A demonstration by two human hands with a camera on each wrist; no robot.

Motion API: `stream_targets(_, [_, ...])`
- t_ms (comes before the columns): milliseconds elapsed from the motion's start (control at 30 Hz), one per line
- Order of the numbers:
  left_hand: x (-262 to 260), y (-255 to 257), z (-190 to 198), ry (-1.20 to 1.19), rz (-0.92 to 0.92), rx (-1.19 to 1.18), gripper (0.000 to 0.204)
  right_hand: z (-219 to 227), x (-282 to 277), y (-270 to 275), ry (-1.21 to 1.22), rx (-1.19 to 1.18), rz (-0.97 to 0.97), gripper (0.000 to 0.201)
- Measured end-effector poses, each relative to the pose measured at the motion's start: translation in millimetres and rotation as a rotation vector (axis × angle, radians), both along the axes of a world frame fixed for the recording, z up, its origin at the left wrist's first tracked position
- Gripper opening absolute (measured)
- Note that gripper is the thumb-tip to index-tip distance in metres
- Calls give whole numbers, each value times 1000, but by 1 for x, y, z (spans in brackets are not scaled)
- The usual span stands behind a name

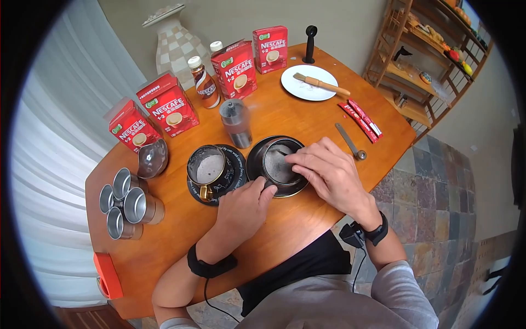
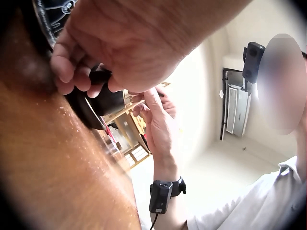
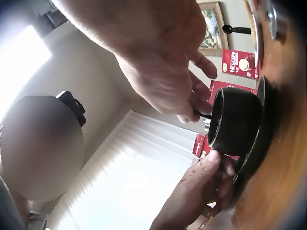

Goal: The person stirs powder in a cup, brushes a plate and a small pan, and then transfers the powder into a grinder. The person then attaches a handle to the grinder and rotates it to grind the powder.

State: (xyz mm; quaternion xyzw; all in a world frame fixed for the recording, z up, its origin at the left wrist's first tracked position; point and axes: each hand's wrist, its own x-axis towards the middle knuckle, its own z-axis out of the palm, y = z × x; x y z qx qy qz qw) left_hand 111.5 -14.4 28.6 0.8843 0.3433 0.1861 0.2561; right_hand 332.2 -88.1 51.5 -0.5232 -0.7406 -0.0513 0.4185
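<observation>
A black cup [image 1: 268, 151] with greyish contents stands on a black saucer [image 1: 253, 164] in the head view. My left hand [image 1: 241, 213] grips its handle at the near side; in the left wrist view the fingers [image 2: 76, 72] curl round the dark handle. Over the rim, my right hand [image 1: 333, 174] pinches a thin dark utensil that dips into the cup. The right wrist view shows the right hand [image 3: 168, 62] above the cup [image 3: 240, 120] and the dark stem between its fingertips. The utensil's lower end is hidden.
Left of the cup stands a second cup [image 1: 223, 178] with a gold handle on a patterned saucer. A metal grinder [image 1: 238, 129] is behind. Around them are red boxes [image 1: 170, 109], bottles, metal cups [image 1: 143, 207], a white plate [image 1: 293, 88] with a brush, and red sachets [image 1: 361, 118].
</observation>
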Motion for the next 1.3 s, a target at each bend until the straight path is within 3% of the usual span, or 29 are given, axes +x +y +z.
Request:
stream_targets(267, [0,1,2,32,8,-1,30,7,5,-13,-8,-136,182,21])
stream_targets(467, [0,-1,3,20,16,4,32,13,-5,-10,-51,78,-117,17])
stream_targets(767, [1,-2,3,43,11,-6,33,-2,-15,7,60,135,-284,10])
stream_targets(967, [1,-3,3,49,8,7,32,-1,-17,12,225,54,-218,10])
stream_targets(1300, [1,-3,3,39,17,9,30,3,-2,-2,220,-219,34,12])
